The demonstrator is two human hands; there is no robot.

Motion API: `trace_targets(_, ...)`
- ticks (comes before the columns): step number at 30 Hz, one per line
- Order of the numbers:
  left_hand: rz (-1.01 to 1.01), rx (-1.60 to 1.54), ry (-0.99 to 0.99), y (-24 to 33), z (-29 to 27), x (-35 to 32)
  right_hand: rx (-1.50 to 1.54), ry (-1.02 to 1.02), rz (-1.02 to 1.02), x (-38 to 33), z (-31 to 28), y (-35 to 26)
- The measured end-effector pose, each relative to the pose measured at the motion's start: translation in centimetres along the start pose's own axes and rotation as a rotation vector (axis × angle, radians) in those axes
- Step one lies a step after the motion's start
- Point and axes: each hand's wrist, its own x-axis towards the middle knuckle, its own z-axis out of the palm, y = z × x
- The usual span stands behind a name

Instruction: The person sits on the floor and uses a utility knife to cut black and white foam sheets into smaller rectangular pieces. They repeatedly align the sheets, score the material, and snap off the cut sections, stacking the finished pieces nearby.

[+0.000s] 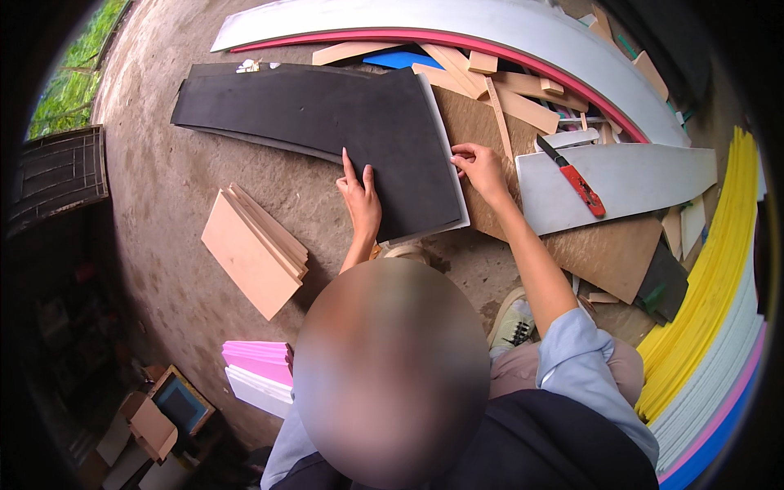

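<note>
Concrete floor (171,204) under black foam sheet (343,114), both hands on it.

Person's head a blurred patch hiding the left forearm's lower part, white sheet (457,175) mostly covered by black foam sheet (327,114), yellow foam stack (719,269) cut off by the rim, shoe (513,322) half hidden behind the right arm

Soft, even daylight falls on the floor (180,188) with faint shadows. Fisheye bending curves straight edges near the dark rim. A blurred patch sits low in the centre.
</note>
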Motion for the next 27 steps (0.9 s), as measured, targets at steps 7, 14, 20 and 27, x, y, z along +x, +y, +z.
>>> trace_targets(7,0.023,0.013,-0.020,0.21,0.25,-0.09,0.009,0.004,0.000,-0.01,0.03,0.01)
trace_targets(14,0.034,0.060,-0.006,0.20,0.65,-0.26,0.036,0.009,0.008,0.16,0.09,0.23)
trace_targets(20,0.051,0.069,-0.002,-0.04,0.59,-0.32,0.025,-0.008,0.028,0.08,0.12,-0.08)
trace_targets(27,0.019,0.020,-0.007,0.47,0.63,-0.85,0.025,-0.026,0.033,0.34,-0.15,0.12)
